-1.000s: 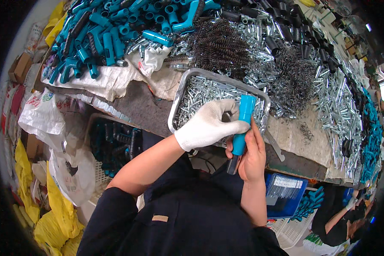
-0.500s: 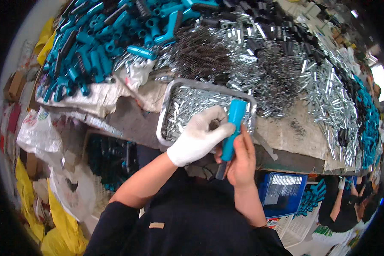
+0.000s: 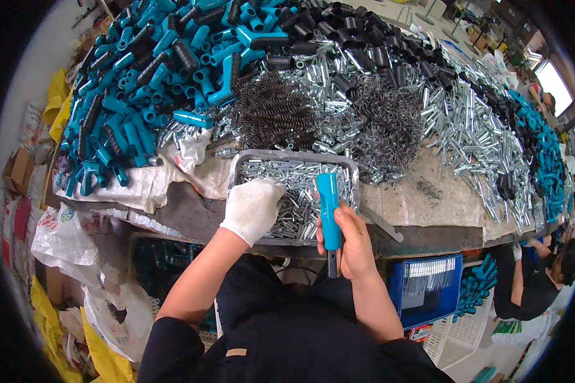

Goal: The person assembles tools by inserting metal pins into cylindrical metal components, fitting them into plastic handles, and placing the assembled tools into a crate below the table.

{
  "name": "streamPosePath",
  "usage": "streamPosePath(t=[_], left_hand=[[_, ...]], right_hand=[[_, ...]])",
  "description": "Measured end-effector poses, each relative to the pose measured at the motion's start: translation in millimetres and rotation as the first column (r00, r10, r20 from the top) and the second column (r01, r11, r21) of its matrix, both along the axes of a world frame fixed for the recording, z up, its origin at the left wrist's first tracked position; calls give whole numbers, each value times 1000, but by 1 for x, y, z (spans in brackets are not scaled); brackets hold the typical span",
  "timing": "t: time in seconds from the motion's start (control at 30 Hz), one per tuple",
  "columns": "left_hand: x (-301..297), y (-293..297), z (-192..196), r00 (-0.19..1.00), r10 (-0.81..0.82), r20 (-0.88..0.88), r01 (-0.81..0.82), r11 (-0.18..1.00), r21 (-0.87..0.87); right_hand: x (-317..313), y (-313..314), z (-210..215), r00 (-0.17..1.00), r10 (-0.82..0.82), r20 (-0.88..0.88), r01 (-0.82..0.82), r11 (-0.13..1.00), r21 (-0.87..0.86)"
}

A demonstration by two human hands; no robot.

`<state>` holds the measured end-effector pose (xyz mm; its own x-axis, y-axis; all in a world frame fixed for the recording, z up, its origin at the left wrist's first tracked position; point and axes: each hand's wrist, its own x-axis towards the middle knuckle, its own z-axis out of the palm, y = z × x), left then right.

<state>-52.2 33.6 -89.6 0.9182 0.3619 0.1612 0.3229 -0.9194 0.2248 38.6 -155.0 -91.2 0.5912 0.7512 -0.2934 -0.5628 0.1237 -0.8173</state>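
Observation:
My right hand (image 3: 356,249), bare, is wrapped round a teal plastic tool handle (image 3: 329,214). It stands nearly upright, its wider end up and a dark narrow piece sticking out below. My left hand (image 3: 252,209), in a white knitted glove, rests over the left part of a grey metal tray (image 3: 300,156). Its fingers are curled down among small silvery metal pins (image 3: 298,207) that fill the tray; whatever they pinch is hidden.
Behind the tray lie heaps of teal handles (image 3: 134,131), dark springs (image 3: 275,115), black sleeves (image 3: 348,32) and silvery tubes (image 3: 473,140). A flat metal strip (image 3: 383,225) lies right of the tray. Below right are a blue bin (image 3: 421,313) and another person (image 3: 536,281).
My left hand has left the teal handle and moved left and down to the pins in the tray. My right hand still holds the handle, now lower and more upright. The view has shifted.

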Motion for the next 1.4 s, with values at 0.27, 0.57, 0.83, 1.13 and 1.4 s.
streamPosePath(t=[0.27,0.57,0.83,1.13,1.4], left_hand=[[-4,-7,7,989,112,100,-120,990,71],[-1,-8,-2,998,-29,54,30,999,-11],[1,-7,17,993,28,118,-25,999,-33],[8,-38,54,996,-59,69,88,476,-875],[18,-44,53,994,-55,100,112,323,-940]], right_hand=[[4,-3,5,988,88,-127,-77,993,90],[2,-5,8,972,139,-188,-116,985,128],[6,-9,0,935,140,-325,-93,983,158],[15,-17,-3,819,300,-490,-120,923,365],[20,-29,0,917,308,-253,-215,917,335]])
